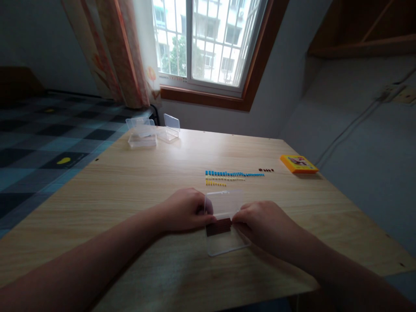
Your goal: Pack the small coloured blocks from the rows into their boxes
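Note:
A clear plastic box (224, 249) stands with its lid open on the table close to me. Packed inside is a block of small dark brown bricks (218, 227) in rows. My left hand (183, 210) grips the box's left side, its thumb reaching over the brown bricks. At the right end of those bricks, the fingertips of my right hand (261, 221) are pinched together; what is between them is hidden. Beyond the box lie rows of small blue bricks (224, 173), cream bricks (224, 178) and yellow bricks (215, 183).
Several dark brown pieces (266, 170) lie right of the blue row. A yellow-orange box (299, 164) rests near the table's right edge. Clear plastic boxes (142, 139) with raised lids stand at the back left. A checked bed (58, 143) adjoins the table's left side.

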`<state>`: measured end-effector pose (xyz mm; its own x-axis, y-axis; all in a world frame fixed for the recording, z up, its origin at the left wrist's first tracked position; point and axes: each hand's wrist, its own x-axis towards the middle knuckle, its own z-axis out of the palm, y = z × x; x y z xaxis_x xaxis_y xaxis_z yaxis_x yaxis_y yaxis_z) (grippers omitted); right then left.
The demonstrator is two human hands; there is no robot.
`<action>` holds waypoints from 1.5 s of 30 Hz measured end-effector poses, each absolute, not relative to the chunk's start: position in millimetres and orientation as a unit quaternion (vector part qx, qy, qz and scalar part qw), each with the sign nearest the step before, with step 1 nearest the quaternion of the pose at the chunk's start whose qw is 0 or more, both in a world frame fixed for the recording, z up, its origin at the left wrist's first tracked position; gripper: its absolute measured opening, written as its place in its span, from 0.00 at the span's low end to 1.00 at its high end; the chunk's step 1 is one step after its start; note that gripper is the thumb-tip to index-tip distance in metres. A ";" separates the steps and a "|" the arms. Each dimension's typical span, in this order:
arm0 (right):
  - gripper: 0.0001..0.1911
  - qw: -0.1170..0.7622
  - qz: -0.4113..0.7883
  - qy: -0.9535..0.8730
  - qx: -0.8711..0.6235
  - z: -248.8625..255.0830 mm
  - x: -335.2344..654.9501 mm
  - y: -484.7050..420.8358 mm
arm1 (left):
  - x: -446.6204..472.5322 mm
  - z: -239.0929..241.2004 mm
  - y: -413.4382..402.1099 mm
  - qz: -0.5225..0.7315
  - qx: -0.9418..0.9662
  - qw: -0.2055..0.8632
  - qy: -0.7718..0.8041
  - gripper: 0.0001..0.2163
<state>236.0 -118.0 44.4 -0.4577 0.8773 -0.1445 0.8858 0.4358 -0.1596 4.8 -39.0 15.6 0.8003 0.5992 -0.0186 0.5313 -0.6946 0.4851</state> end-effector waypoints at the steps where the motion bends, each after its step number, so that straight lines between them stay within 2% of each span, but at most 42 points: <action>1: 0.12 0.018 -0.104 0.848 0.520 43.8 235.6 -117.8 | 4.8 15.5 -39.1 0.071 0.918 0.241 0.308 0.09; 12: 0.12 0.004 -0.085 0.856 0.510 37.4 237.3 -117.4 | 5.5 16.5 -38.8 0.065 0.920 0.237 0.305 0.10; 19: 0.11 0.025 -0.086 0.850 0.519 40.2 235.8 -117.6 | 5.9 17.1 -39.2 0.070 0.917 0.241 0.309 0.10; 28: 0.10 0.002 -0.081 0.853 0.515 35.8 242.0 -115.6 | 3.1 11.8 -36.7 0.078 0.920 0.239 0.300 0.10; 32: 0.10 -0.080 -0.094 0.848 0.515 46.9 243.1 -118.5 | 3.3 15.1 -37.4 0.067 0.917 0.249 0.305 0.11; 36: 0.07 -0.271 -0.052 0.795 0.540 59.0 256.7 -108.1 | 2.3 15.1 -36.3 0.064 0.912 0.260 0.311 0.10; 38: 0.08 -0.366 -0.021 0.740 0.564 61.3 274.5 -91.9 | 1.9 14.4 -35.1 0.057 0.911 0.267 0.310 0.10; 40: 0.10 -0.424 0.022 0.684 0.593 59.3 298.9 -69.3 | 1.7 13.8 -34.0 0.051 0.909 0.265 0.316 0.10; 45: 0.14 -0.388 0.063 0.628 0.672 31.9 357.9 -10.2 | 2.2 13.7 -32.3 0.054 0.905 0.277 0.318 0.11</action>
<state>357.9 -10.2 31.9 0.2031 0.7947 0.5720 0.8925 0.0901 -0.4420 2.2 -32.3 13.7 0.7921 0.6053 -0.0785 0.5455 -0.6443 0.5361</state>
